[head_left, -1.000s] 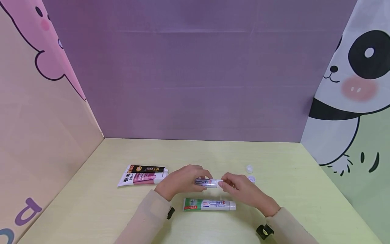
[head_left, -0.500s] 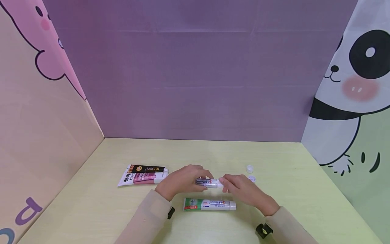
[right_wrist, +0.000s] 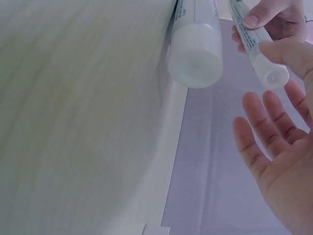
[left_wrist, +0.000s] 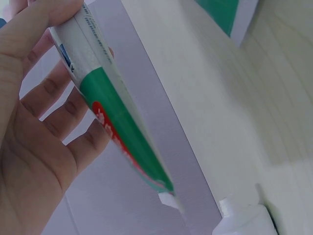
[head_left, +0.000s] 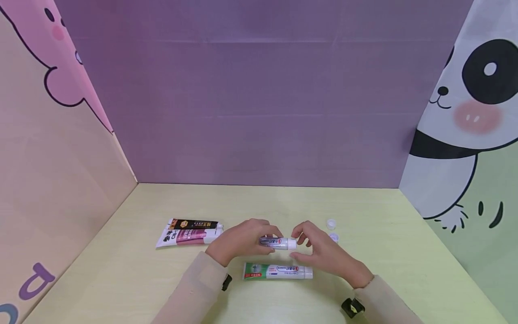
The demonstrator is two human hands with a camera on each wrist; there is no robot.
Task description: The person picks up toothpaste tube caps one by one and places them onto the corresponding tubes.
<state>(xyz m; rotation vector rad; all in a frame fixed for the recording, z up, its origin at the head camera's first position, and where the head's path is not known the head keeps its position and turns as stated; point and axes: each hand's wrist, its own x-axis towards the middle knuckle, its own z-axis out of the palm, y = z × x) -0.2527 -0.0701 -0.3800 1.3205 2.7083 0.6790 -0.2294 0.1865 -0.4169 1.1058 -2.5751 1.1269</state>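
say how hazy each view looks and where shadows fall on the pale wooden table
Head: clearer, soft shadows on the pale wooden table beside the beige sleeves; left wrist: hazy, fine print on the held green-and-white toothpaste tube blurred, soft shadow across the table; right wrist: hazy, soft shadow on the table beside the lying white-capped tube.

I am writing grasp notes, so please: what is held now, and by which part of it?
The left grip holds a tube by the white part of its body behind the cap; the right grip holds nothing.

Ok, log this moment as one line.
left hand: holds capped tube | right hand: spread beside tube's cap | table: three more tubes, two caps
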